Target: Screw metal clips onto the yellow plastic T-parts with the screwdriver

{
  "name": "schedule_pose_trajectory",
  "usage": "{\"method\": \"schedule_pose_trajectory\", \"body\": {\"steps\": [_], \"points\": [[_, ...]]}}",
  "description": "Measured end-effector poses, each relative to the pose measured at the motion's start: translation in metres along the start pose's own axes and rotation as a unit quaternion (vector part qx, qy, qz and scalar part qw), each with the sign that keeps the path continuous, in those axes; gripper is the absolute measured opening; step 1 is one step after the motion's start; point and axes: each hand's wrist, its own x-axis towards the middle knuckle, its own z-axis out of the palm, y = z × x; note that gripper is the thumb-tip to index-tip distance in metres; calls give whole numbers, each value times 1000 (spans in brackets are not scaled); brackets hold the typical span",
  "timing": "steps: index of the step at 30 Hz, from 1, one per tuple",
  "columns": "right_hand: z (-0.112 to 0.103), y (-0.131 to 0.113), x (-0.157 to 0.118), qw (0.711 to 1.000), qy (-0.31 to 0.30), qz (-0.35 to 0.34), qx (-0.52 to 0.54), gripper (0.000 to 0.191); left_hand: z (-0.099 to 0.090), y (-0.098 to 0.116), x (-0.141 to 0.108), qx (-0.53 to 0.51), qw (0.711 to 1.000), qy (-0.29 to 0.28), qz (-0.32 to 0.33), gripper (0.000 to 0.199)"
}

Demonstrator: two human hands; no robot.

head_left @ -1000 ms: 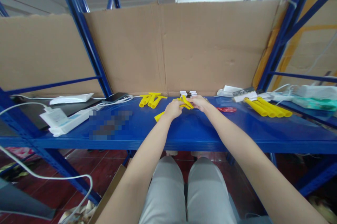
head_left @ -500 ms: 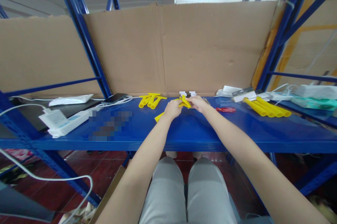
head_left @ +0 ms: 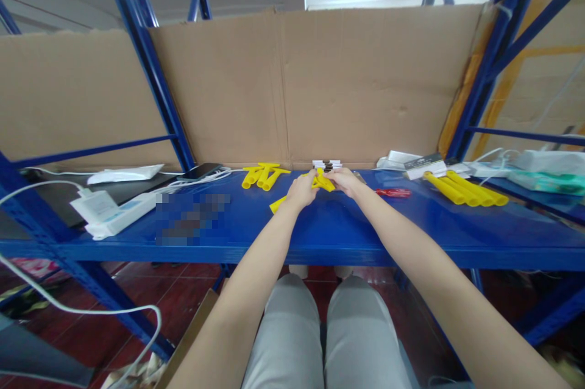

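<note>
Over the middle of the blue shelf (head_left: 338,236), my left hand (head_left: 301,191) and my right hand (head_left: 346,182) are both closed on one yellow plastic piece (head_left: 325,182) between them. The fingertips are small and partly hidden by the piece. Another yellow part (head_left: 276,204) shows beside my left wrist, partly covered by it. Several yellow T-shaped pieces (head_left: 264,175) lie to the left of my hands. Black and white items (head_left: 327,164) lie just behind my hands, and a red screwdriver (head_left: 393,192) lies to the right.
Several yellow tubes (head_left: 466,189) lie at the right, near small boxes (head_left: 425,166). A white power strip (head_left: 121,215) with a charger and cables is at the left. Cardboard (head_left: 329,84) stands along the back between blue uprights (head_left: 158,72).
The yellow piece between my hands has turned slightly and sits a little differently. Both hands stay nearly in place; the whole view has shifted slightly.
</note>
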Motion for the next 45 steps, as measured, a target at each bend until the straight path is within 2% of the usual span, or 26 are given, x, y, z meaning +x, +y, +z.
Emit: {"method": "schedule_pose_trajectory", "body": {"steps": [9, 15, 22, 26, 30, 37, 41, 45], "points": [[3, 0, -5, 996, 23, -30, -77, 25, 2, -3, 3, 2, 999, -9, 31, 31], [4, 1, -4, 994, 54, -27, -87, 25, 1, -2, 1, -10, 999, -6, 47, 31], [2, 4, -1, 999, -6, 6, -39, 14, 5, -3, 2, -31, 997, 16, 65, 32], [1, 6, 5, 999, -23, 8, -28, 15, 7, -4, 3, -43, 995, 33, 82, 33], [-3, 8, 12, 999, -31, 10, 0, 18, 6, -3, 3, -49, 995, 37, 79, 31], [-8, 10, 18, 999, -50, 14, -14, 6, 6, -1, 2, -72, 992, 37, 97, 36], [-11, 8, 19, 996, -80, 36, 13, 8, 5, -2, 1, -82, 990, 29, 108, 41], [-16, 6, 19, 993, -104, 60, 17, 4, 5, -3, 1, -79, 990, 24, 119, 35]]}}
